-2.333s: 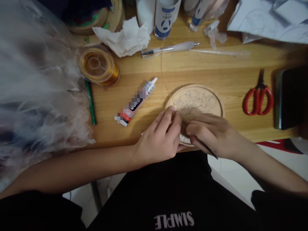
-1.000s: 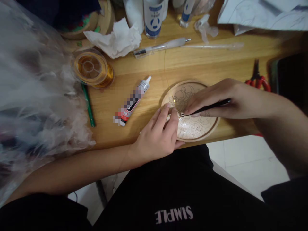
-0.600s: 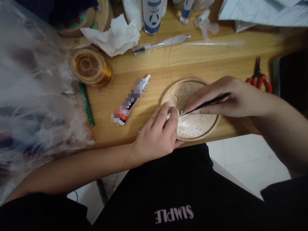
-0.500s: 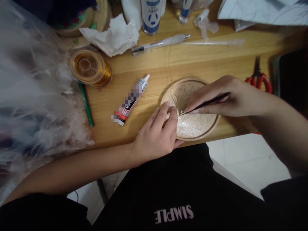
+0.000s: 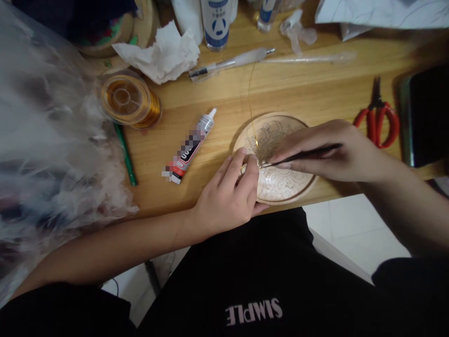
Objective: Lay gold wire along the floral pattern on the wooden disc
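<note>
A round wooden plate with a raised rim and a line drawing of curling shapes lies at the table's front edge. My left hand grips its left side, fingertips on top and part of the hand under the rim. In my right hand is a pair of black tweezers, whose tips meet the drawing close to my left fingertips. A thin gold wire runs from above the plate down to that spot. Whether the tips pinch the wire is too small to tell.
Left of the plate lie a glue tube, a spool of gold wire and a green stick. Behind are crumpled tissue, a pen and a bottle. Red-handled pliers and a dark device lie right.
My right hand has shifted slightly right and down, and the tweezers lie flatter. My left hand keeps its place on the plate. The view has shifted a little.
</note>
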Available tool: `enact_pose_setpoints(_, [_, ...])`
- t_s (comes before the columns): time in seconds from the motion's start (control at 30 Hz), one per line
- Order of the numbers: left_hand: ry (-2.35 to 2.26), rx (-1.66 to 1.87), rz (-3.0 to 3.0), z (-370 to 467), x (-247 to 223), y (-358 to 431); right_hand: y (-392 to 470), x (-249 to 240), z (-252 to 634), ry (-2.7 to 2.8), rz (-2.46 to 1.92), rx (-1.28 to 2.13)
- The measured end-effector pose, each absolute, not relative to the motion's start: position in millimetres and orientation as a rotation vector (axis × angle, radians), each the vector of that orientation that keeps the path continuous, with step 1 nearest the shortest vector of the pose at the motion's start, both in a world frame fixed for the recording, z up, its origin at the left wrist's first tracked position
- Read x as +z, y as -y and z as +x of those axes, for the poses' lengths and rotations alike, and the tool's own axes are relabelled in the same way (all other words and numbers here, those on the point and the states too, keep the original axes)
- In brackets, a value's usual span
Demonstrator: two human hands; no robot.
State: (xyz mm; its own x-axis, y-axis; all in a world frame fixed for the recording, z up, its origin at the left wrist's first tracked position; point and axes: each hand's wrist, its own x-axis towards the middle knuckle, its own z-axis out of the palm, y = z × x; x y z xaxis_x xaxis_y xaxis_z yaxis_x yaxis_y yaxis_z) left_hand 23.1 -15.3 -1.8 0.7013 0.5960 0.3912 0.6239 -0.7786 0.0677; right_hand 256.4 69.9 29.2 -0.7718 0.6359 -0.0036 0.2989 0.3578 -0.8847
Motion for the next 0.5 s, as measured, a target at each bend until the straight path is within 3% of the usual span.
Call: enact_pose_setpoints(0.5, [0.958, -0.644, -2.857, 20, -2, 12, -53, 16, 259, 2.192, -0.801, 1.248])
